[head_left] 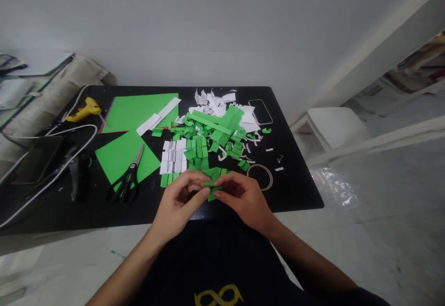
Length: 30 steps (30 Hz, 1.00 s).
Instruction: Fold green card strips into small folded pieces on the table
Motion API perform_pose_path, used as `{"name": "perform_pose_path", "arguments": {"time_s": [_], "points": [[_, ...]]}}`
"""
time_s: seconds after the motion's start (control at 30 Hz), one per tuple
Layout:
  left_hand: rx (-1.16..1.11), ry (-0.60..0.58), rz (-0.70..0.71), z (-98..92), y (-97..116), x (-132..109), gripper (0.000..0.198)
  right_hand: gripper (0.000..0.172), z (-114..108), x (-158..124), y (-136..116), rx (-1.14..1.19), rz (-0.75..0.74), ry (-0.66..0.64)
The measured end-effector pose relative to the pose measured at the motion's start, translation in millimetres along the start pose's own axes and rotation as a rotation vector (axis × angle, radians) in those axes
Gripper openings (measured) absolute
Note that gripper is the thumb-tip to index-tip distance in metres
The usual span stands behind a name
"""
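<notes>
Near the front edge of the black table, my left hand [187, 199] and my right hand [245, 197] meet, thumbs and fingertips pinching a small piece of green paper [212, 196] between them. Part of that paper is hidden by the fingers. Just beyond lie folded green paper pieces [197, 150] in rows, with folded white paper pieces [173, 155] to their left. A heap of green paper strips [225, 127] and loose bits spreads behind, with crumpled white paper scraps [215, 103] at the back.
Black-handled scissors [130, 178] rest partly on a green sheet [120, 155] at left. A yellow glue gun [85, 110] with a white cable [74, 156] lies farther left. At right are a tape ring [260, 177] and a rounded rectangular outline [266, 112]. A wall stands behind the table.
</notes>
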<state>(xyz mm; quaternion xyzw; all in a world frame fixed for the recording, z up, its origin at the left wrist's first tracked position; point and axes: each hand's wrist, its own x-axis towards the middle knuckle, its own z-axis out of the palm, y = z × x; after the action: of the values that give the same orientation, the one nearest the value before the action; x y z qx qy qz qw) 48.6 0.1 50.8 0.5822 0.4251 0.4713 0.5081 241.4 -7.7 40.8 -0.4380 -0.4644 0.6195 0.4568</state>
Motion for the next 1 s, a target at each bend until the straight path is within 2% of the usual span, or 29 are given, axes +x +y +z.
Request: {"name": "perform_pose_path", "arguments": {"time_s": [0.1,0.3,0.43,0.57,0.8,0.9,1.0], "points": [[0.006,0.003,0.009,1.7,-3,-3,0.014,0.014,1,0,-2,-0.001,0.006,0.027],[0.092,0.029,0.086,0.9,-4,-2,0.007,0.011,2,0,-9,-0.055,-0.021,0.046],[0.075,0.061,0.028,1.8,-1,-1,0.005,0.005,1,-1,-8,-0.080,-0.047,0.061],[0.039,0.082,-0.047,4.3,-1,-2,0.003,0.009,1,-1,-5,-0.080,-0.069,0.090],[0.007,0.064,-0.075,6.2,-2,-1,0.005,0.010,-1,0,-5,-0.093,-0.066,0.062],[-0.044,0.070,-0.069,8.9,-3,0,0.007,0.017,0,-2,-5,-0.100,-0.077,0.040],[-0.150,0.143,-0.065,11.9,-5,0,0.021,0.036,2,-3,-4,-0.019,-0.034,0.037]]}}
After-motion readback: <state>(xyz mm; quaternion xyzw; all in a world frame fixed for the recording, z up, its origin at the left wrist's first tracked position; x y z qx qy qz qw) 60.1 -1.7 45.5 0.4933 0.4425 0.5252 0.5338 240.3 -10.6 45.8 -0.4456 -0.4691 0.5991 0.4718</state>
